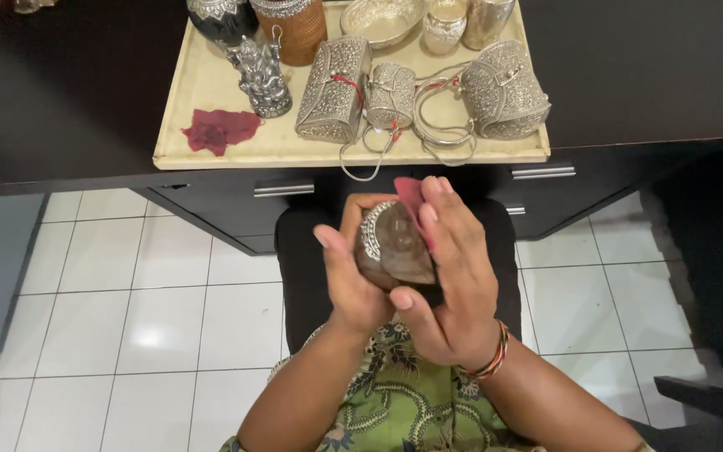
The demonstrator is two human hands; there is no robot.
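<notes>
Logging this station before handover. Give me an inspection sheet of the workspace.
Surface: dark desk bearing a beige tray.
Job's things: brown rounded shell-like piece with silver trim; red cloth pressed on it.
Clutter: ornate silver purses, silver figurine, second red cloth, woven container.
Grippers: left hand holds the piece; right hand holds the cloth.
Cables: nothing seen.
Surroundings: white tiled floor, dark drawers.

The dark brown, silver-rimmed rounded object [395,247] was partly covered by both hands. The small red cloth [412,199] was mostly hidden behind the right hand [453,276]. The top edge cut off the black embossed vase [219,18], woven brown container [292,29] and silver oval bowl [382,18].
</notes>
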